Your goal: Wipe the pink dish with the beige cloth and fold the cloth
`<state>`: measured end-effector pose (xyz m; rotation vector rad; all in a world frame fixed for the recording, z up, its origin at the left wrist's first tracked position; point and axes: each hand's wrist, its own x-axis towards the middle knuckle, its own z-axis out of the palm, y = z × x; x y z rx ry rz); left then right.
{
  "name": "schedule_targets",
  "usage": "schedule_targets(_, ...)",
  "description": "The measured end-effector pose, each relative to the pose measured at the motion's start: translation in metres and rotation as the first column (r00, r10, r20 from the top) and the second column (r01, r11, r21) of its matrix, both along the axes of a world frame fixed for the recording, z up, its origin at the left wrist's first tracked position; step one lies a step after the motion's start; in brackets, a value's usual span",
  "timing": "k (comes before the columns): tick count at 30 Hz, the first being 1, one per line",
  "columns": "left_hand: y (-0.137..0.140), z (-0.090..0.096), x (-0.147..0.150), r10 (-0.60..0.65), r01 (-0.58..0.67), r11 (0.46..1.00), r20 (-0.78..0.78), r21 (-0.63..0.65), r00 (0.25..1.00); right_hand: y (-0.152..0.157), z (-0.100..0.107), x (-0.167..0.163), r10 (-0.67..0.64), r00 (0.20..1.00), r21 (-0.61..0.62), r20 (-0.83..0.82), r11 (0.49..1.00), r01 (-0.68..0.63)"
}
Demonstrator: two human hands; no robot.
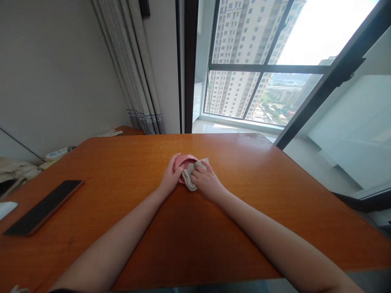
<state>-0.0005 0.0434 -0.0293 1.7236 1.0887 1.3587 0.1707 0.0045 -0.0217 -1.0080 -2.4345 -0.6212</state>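
The bowl (184,158) looks glossy, the cloth (190,184) matt.

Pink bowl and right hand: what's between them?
A grey cloth, held in the right hand against the pink bowl; the head view shows it.

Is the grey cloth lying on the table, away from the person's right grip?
No, the right grip holds the grey cloth at the pink bowl.

Pink bowl (187,159), pale grey cloth (190,184), orange-brown table (122,162), grey curtain (126,53) with dark-patterned hem (145,118)
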Motion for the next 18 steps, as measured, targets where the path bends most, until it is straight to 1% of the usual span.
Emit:
schedule_targets(4, -0.018, -0.001, 0.018, 0.127, -0.128, 0.992, 0.116, -0.002, 0.985, -0.003, -0.006, -0.003, -0.034, 0.996, 0.024, -0.085, 0.999, 0.036)
schedule_targets(7, -0.025, 0.001, 0.024, 0.173, -0.177, 0.984, 0.171, 0.011, 0.97, -0.008, -0.005, -0.008, -0.018, 0.991, 0.053, -0.136, 0.998, 0.025)
schedule_targets(10, -0.023, 0.005, 0.019, 0.163, -0.171, 0.985, 0.194, 0.027, 0.967, -0.009, 0.0, -0.01, 0.033, 0.992, 0.075, -0.122, 0.997, -0.024)
schedule_targets(13, -0.014, 0.013, 0.009, 0.137, -0.148, 0.987, 0.159, 0.056, 0.978, -0.005, 0.007, -0.004, 0.07, 0.995, 0.072, -0.075, 0.995, -0.065)
schedule_targets(16, -0.004, 0.02, 0.002, 0.07, -0.075, 0.994, 0.061, 0.078, 0.996, 0.0, 0.013, 0.004, 0.034, 0.999, 0.059, -0.026, 0.998, -0.032)
schedule_targets(18, -0.003, 0.022, 0.003, 0.038, -0.039, 0.998, 0.045, 0.038, 0.998, 0.002, 0.013, 0.007, -0.004, 1.0, 0.056, -0.003, 0.998, 0.005)
